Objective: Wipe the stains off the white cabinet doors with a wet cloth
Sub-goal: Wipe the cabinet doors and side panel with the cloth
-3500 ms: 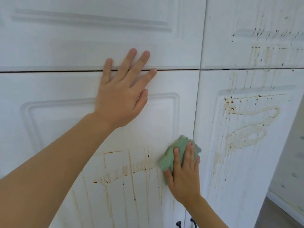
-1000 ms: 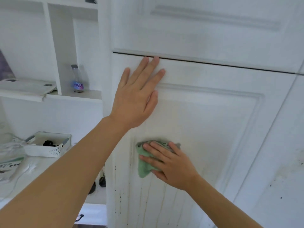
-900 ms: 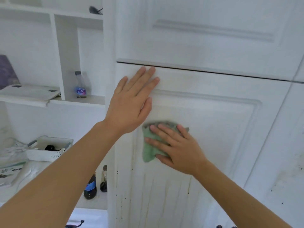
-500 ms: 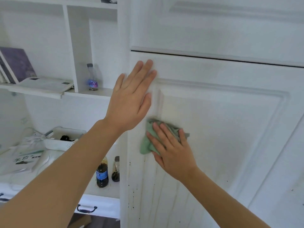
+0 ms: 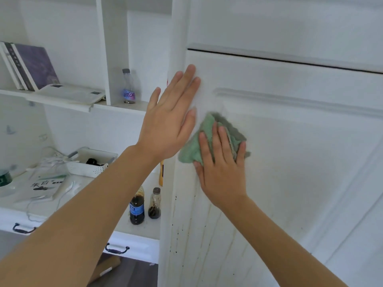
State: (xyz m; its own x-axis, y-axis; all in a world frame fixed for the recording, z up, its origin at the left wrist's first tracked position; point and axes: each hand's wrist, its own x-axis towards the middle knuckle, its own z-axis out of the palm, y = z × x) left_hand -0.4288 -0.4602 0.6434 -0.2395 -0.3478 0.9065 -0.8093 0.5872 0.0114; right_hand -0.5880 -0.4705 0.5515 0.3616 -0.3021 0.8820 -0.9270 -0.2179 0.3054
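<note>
We press a crumpled green cloth [image 5: 192, 150], soft and nubbly like terry, flat against the white cabinet door [image 5: 290, 162] with our right hand [image 5: 222, 162], fingers straight and slightly spread over the bunched fabric, near the door's left edge and just under the upper corner of its raised panel. Our left hand [image 5: 170, 121] lies open beside it, fingers straight and close together, the fingertips on the door's left edge above the cloth; the heel of this hand overlaps the cloth's left side from our view. The door is matte with a faint wood grain and a moulded rectangular frame; below the cloth, thin brownish drip streaks [image 5: 196, 235] and dark specks run down its lower left part. A dark gap separates it from the upper door [image 5: 279, 23]. To the left, open white shelves hold leaning books [image 5: 31, 65] and a clear plastic water bottle [image 5: 129, 88]. Lower down, a counter carries a white perforated basket [image 5: 91, 164], a booklet and cables, and two bottles: a cola bottle [image 5: 136, 206] with dark liquid and a smaller clear bottle [image 5: 155, 204]. Our left forearm crosses in front of the counter. Drawer handles [image 5: 117, 249] of dark curved metal show beneath.
</note>
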